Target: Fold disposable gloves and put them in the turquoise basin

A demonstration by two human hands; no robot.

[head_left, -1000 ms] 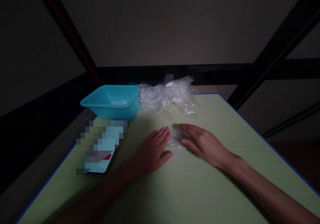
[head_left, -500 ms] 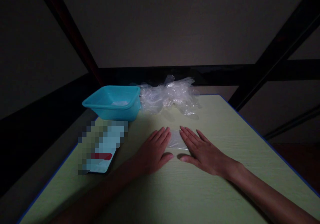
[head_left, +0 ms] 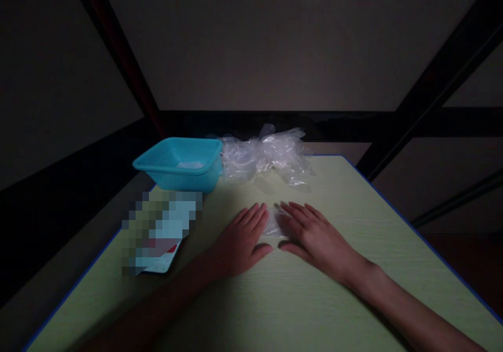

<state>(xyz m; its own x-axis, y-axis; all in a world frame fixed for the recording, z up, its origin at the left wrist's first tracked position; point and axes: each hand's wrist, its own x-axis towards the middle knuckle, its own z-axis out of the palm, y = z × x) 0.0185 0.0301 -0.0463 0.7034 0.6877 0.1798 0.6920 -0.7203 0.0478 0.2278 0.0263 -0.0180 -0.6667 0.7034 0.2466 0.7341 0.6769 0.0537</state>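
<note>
My left hand (head_left: 241, 237) lies flat on the pale green table (head_left: 298, 299), fingers stretched out and together. My right hand (head_left: 310, 231) lies flat beside it, fingers extended and pointing forward-left. Between the two hands, partly under their fingertips, is a small piece of clear plastic film (head_left: 273, 225) pressed against the tabletop. Both palms face down, and neither hand grips anything.
A turquoise plastic tub (head_left: 178, 164) stands at the table's far left. A heap of crumpled clear plastic (head_left: 267, 155) lies beside it at the far edge. A light blue packet (head_left: 159, 231), partly pixelated, lies to the left of my left hand. Dark frame bars cross behind the table.
My right hand has slid left over the plastic film, closer to my left hand. The left hand has stayed in place. The view has tilted slightly.
</note>
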